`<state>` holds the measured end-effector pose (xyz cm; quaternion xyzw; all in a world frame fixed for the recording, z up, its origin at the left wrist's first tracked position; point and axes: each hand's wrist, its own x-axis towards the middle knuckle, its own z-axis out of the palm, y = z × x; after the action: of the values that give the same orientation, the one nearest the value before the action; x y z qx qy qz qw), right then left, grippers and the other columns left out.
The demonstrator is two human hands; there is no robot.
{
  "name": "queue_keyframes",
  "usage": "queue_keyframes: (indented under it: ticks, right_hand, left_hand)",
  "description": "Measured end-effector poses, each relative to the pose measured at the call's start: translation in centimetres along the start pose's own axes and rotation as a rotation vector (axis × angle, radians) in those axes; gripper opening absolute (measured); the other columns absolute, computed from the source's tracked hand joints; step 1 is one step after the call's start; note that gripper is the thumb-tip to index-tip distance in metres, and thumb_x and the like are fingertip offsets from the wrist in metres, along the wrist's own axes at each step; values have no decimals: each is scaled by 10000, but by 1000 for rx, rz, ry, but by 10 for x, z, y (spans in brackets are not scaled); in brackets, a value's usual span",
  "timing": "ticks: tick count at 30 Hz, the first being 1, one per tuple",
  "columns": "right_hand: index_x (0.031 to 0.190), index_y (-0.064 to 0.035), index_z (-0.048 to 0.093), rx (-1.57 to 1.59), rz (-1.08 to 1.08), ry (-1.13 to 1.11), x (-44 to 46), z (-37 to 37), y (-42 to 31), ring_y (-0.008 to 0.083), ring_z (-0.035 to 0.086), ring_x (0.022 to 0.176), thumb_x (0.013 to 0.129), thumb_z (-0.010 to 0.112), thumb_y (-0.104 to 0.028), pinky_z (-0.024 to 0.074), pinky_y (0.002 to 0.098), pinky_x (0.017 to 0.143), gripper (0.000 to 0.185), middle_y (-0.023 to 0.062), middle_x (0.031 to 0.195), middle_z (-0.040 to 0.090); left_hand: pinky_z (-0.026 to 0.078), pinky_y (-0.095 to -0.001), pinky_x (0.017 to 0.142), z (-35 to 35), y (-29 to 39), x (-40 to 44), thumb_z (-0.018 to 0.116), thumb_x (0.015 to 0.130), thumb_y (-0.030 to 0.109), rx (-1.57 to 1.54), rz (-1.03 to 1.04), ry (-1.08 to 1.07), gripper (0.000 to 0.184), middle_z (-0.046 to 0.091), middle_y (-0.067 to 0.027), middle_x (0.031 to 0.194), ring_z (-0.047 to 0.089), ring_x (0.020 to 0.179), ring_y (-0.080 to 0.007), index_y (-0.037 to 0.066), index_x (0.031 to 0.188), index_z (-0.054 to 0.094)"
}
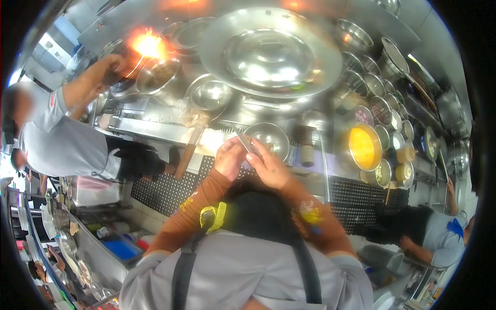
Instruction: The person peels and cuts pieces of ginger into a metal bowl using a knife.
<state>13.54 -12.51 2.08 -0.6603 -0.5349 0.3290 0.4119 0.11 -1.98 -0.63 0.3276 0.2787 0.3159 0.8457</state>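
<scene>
My left hand (230, 159) and my right hand (269, 168) are close together in front of my chest. Between them a narrow, flat grey blade-like piece (243, 138) slants up to the left. My right thumb presses at its lower end. The left fingers are curled in beside it; whether they grip it or something small behind it is hidden. Just beyond my right fingers sits a steel bowl (279, 139) on the counter, its contents hard to make out.
A large steel wok with a domed lid (270, 54) stands ahead. To the right are a bowl of yellow liquid (365, 147) and several small containers. On the left a co-worker (67, 124) handles a pan near a flame (149, 44). Another person (439, 232) stands at right.
</scene>
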Motion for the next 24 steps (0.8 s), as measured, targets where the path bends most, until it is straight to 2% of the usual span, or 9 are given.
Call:
queue_keyframes:
  ticks: [4, 13, 16, 19, 22, 24]
  right_hand:
    - [1456, -24, 356, 97, 84, -59, 1, -2, -2, 446, 618, 1085, 986, 467, -455, 473, 452, 962, 647, 319, 1131, 628]
    - [1463, -31, 348, 81, 35, -41, 2, -3, -1, 448, 610, 1100, 988, 466, -451, 470, 449, 970, 645, 323, 1141, 624]
    - [1445, -30, 364, 75, 55, -26, 3, -2, 2, 451, 606, 1101, 984, 478, -449, 473, 449, 957, 633, 323, 1147, 620]
    - [1387, -30, 411, 39, -37, 68, 3, 1, 4, 451, 621, 1064, 977, 501, -441, 483, 452, 925, 588, 322, 1111, 630]
    - [1304, -31, 453, 105, 124, 20, 3, -6, -4, 442, 636, 1015, 973, 517, -429, 493, 452, 887, 522, 308, 1057, 644]
    - [1260, -26, 471, 109, 122, 40, 4, -5, -4, 436, 644, 982, 973, 520, -422, 498, 451, 865, 492, 298, 1027, 650]
  left_hand:
    - [518, -372, 936, 0, -1, 1, 565, 950, 81, 22, 11, 11, 259, 647, -131, 1110, 632, 1038, -235, -13, 1190, 577]
    - [519, -356, 912, 1, 0, 0, 560, 954, 85, -6, 18, -24, 243, 651, -114, 1092, 635, 1005, -218, -4, 1179, 587]
    - [521, -352, 890, 13, 2, -8, 562, 956, 90, 82, -16, 34, 244, 652, -103, 1088, 635, 996, -207, 1, 1181, 588]
    - [523, -348, 870, 9, -3, -7, 569, 956, 98, 61, 24, -18, 242, 655, -94, 1078, 637, 984, -197, -2, 1176, 588]
    - [525, -342, 867, 13, -7, -12, 577, 953, 102, 125, 21, 8, 233, 657, -95, 1070, 639, 976, -199, -5, 1160, 590]
    - [528, -340, 853, 13, -9, -12, 580, 951, 99, 129, 14, 7, 227, 657, -95, 1067, 641, 961, -201, -7, 1151, 590]
